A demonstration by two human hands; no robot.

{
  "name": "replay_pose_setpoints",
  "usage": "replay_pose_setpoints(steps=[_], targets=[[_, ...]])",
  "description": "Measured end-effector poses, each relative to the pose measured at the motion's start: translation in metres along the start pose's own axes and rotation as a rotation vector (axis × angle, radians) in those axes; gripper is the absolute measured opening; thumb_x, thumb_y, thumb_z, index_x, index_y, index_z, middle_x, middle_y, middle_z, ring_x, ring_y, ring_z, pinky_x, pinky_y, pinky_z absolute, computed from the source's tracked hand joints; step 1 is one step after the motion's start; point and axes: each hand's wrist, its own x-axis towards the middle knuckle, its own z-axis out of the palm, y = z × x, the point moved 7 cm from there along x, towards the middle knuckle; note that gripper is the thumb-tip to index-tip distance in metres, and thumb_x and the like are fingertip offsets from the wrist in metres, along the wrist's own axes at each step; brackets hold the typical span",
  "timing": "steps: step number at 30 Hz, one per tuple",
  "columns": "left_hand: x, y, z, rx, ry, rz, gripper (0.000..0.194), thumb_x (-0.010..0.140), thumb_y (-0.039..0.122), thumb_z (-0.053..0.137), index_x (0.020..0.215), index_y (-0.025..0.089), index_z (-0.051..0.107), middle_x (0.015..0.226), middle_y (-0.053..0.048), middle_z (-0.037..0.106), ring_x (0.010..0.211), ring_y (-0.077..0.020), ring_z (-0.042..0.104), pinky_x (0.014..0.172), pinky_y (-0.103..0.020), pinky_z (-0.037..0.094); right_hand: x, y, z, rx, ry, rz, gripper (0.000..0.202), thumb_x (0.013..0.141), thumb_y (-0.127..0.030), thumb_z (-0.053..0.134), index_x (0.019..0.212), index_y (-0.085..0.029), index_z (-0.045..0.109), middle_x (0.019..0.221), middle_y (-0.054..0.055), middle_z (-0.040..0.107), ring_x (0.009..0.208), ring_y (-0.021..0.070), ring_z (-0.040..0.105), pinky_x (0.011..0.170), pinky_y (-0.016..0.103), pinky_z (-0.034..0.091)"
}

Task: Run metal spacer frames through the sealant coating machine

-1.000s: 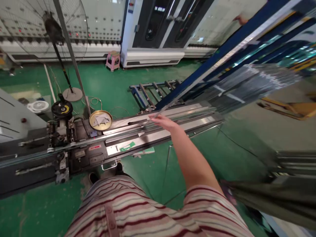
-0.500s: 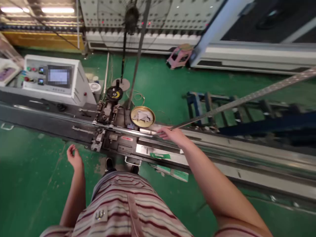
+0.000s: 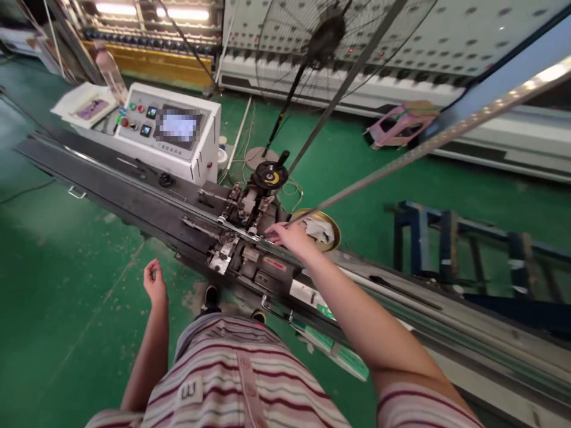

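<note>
The right hand (image 3: 285, 236) is stretched over the long dark machine (image 3: 134, 205), fingers held just beside the rollers (image 3: 253, 230). A slanting metal bar (image 3: 401, 161) is met there; whether it is gripped can't be seen. The left hand (image 3: 155, 280), loosely curled, is held low over the green floor (image 3: 66, 285). Crumpled cloth (image 3: 319, 229) is cradled in a gold tray (image 3: 338, 229) beside the right wrist.

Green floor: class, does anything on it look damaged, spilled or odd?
Yes: beside the person's left shoe, a pale, blotchy patch breaks up the green floor; worn paint or a stain, I cannot tell.
</note>
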Motion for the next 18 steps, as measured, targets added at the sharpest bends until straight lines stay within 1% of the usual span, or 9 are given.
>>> replay_pose_setpoints(steps=[2, 4, 6, 8, 11, 13, 15, 16, 18], targets=[[0.012, -0.008, -0.014, -0.001, 0.002, -0.03, 0.03, 0.082, 0.033, 0.062, 0.109, 0.02, 0.064, 0.114, -0.01, 0.066, 0.099, -0.019, 0.062, 0.101, -0.038, 0.045, 0.015, -0.021, 0.028, -0.007, 0.005, -0.012, 0.025, 0.081, -0.026, 0.052, 0.082, -0.016, 0.075, 0.075, 0.006, 0.072, 0.069, 0.0176, 0.07, 0.069, 0.027, 0.057], [0.023, -0.013, -0.022, 0.002, -0.009, -0.054, 0.03, 0.082, 0.033, 0.062, 0.108, 0.02, 0.064, 0.115, -0.01, 0.065, 0.099, -0.0196, 0.062, 0.101, -0.039, 0.045, 0.029, -0.042, 0.056, -0.011, 0.007, -0.019, 0.024, 0.082, -0.026, 0.053, 0.082, -0.016, 0.075, 0.073, 0.005, 0.072, 0.066, 0.0163, 0.069, 0.069, 0.026, 0.056], [0.034, -0.016, -0.025, 0.01, -0.031, -0.069, 0.03, 0.082, 0.033, 0.062, 0.108, 0.02, 0.064, 0.115, -0.01, 0.065, 0.099, -0.0199, 0.062, 0.101, -0.04, 0.044, 0.043, -0.064, 0.084, -0.003, 0.001, -0.021, 0.023, 0.082, -0.025, 0.053, 0.079, -0.016, 0.075, 0.072, 0.004, 0.072, 0.062, 0.015, 0.068, 0.069, 0.025, 0.055], [0.044, -0.015, -0.022, 0.019, -0.063, -0.069, 0.03, 0.083, 0.034, 0.062, 0.11, 0.02, 0.063, 0.116, -0.01, 0.065, 0.098, -0.0199, 0.061, 0.099, -0.039, 0.045, 0.056, -0.087, 0.112, 0.029, -0.013, -0.02, 0.022, 0.082, -0.023, 0.054, 0.077, -0.016, 0.074, 0.07, 0.004, 0.071, 0.06, 0.0136, 0.067, 0.067, 0.023, 0.054], [0.059, -0.01, -0.005, 0.033, -0.143, -0.042, 0.032, 0.083, 0.033, 0.061, 0.112, 0.02, 0.063, 0.118, -0.01, 0.064, 0.096, -0.0194, 0.06, 0.093, -0.037, 0.048, 0.072, -0.119, 0.147, 0.086, -0.026, -0.021, 0.021, 0.081, -0.021, 0.054, 0.076, -0.015, 0.074, 0.064, 0.002, 0.069, 0.058, 0.0121, 0.066, 0.064, 0.021, 0.053], [0.067, -0.003, 0.013, 0.034, -0.22, -0.013, 0.032, 0.082, 0.031, 0.062, 0.112, 0.02, 0.063, 0.118, -0.01, 0.062, 0.097, -0.0197, 0.06, 0.087, -0.035, 0.05, 0.078, -0.137, 0.161, 0.117, -0.021, -0.026, 0.022, 0.081, -0.021, 0.053, 0.078, -0.014, 0.074, 0.063, 0.002, 0.068, 0.056, 0.0117, 0.065, 0.062, 0.02, 0.052], [0.074, 0.007, 0.034, 0.023, -0.296, 0.017, 0.034, 0.08, 0.029, 0.064, 0.113, 0.021, 0.063, 0.121, -0.011, 0.061, 0.101, -0.0208, 0.059, 0.083, -0.033, 0.051, 0.077, -0.15, 0.163, 0.153, -0.012, -0.025, 0.021, 0.081, -0.02, 0.053, 0.081, -0.014, 0.074, 0.064, 0.002, 0.068, 0.056, 0.0122, 0.065, 0.06, 0.021, 0.053], [0.078, 0.015, 0.045, 0.018, -0.327, 0.033, 0.036, 0.08, 0.028, 0.064, 0.115, 0.022, 0.062, 0.123, -0.011, 0.06, 0.104, -0.0213, 0.059, 0.084, -0.033, 0.051, 0.074, -0.154, 0.16, 0.169, -0.007, -0.022, 0.021, 0.08, -0.02, 0.053, 0.082, -0.014, 0.073, 0.064, 0.002, 0.068, 0.057, 0.0126, 0.065, 0.059, 0.021, 0.053], [0.086, 0.032, 0.068, -0.012, -0.366, 0.056, 0.041, 0.082, 0.028, 0.064, 0.122, 0.023, 0.058, 0.13, -0.011, 0.058, 0.112, -0.0213, 0.057, 0.089, -0.034, 0.05, 0.062, -0.159, 0.143, 0.214, -0.004, -0.021, 0.021, 0.08, -0.019, 0.053, 0.082, -0.014, 0.073, 0.064, 0.003, 0.068, 0.059, 0.0138, 0.067, 0.057, 0.021, 0.053]])
